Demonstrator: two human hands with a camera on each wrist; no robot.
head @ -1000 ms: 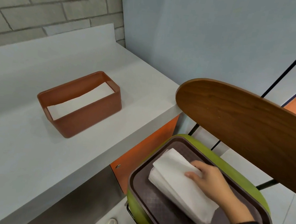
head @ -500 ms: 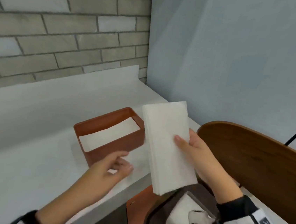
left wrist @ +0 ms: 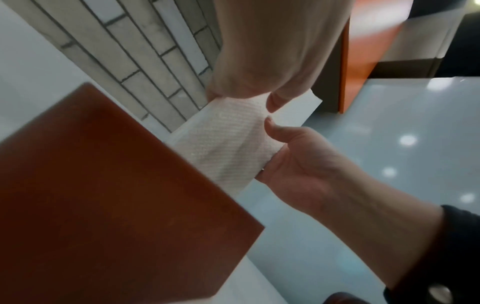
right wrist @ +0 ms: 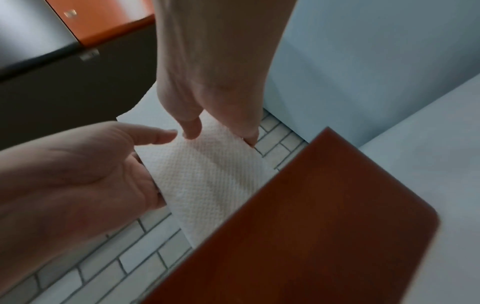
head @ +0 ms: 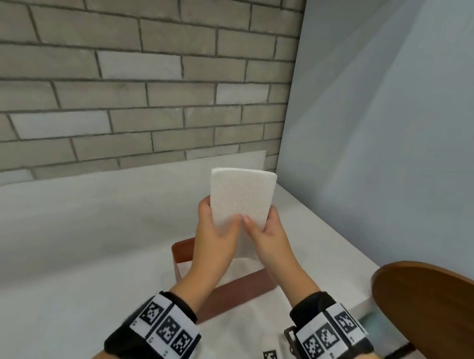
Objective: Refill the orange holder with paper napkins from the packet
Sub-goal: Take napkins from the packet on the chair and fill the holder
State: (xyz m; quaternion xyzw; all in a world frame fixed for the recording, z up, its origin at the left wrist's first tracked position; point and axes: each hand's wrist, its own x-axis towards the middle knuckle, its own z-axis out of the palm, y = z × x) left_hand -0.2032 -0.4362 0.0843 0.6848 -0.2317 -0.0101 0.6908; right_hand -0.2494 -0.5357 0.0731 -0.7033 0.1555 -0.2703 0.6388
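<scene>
A stack of white paper napkins (head: 241,197) stands upright in the air, held from both sides. My left hand (head: 219,215) grips its left edge with the thumb on the front. On the right edge, my right hand (head: 260,220) grips the same way. The orange holder (head: 235,293) sits on the white counter (head: 47,247) just below the stack, largely hidden by my forearms. In the left wrist view the napkins (left wrist: 228,139) hang above the holder's wall (left wrist: 103,195). The right wrist view shows the napkins (right wrist: 207,176) over the holder (right wrist: 311,226) too. The packet is out of view.
A brick wall rises behind the counter and a pale blue wall (head: 395,137) closes its right end. A brown wooden chair back (head: 435,317) stands at the right, past the counter's edge.
My right hand lifted the napkin stack from beside the chair to above the holder. My left hand came up and took hold of the stack's left edge.
</scene>
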